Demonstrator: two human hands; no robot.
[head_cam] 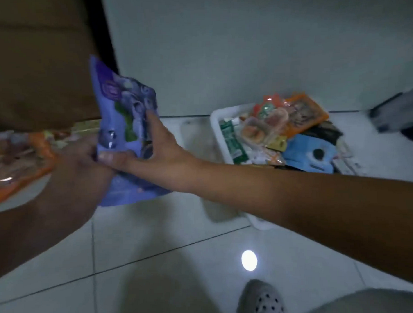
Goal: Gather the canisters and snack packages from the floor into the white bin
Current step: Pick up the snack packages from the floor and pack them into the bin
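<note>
A purple snack pouch (122, 126) with a blueberry picture stands upright at the left, above the floor. My right hand (149, 146) reaches across and pinches it, thumb along its lower front and fingers on its right edge. My left hand (79, 165) grips the pouch's lower left side; its fingers are hidden behind the pouch. An orange snack package (16, 163) lies on the floor at the far left, partly behind my left hand. The white bin (217, 130) sits on the floor to the right, heaped with snack packages (277, 128).
A brown wooden door or cabinet (38, 64) rises at the upper left. A dark object (398, 114) lies at the far right edge. My grey dotted slipper (259, 299) is at the bottom. White floor tiles (157, 263) with a lamp reflection stretch between.
</note>
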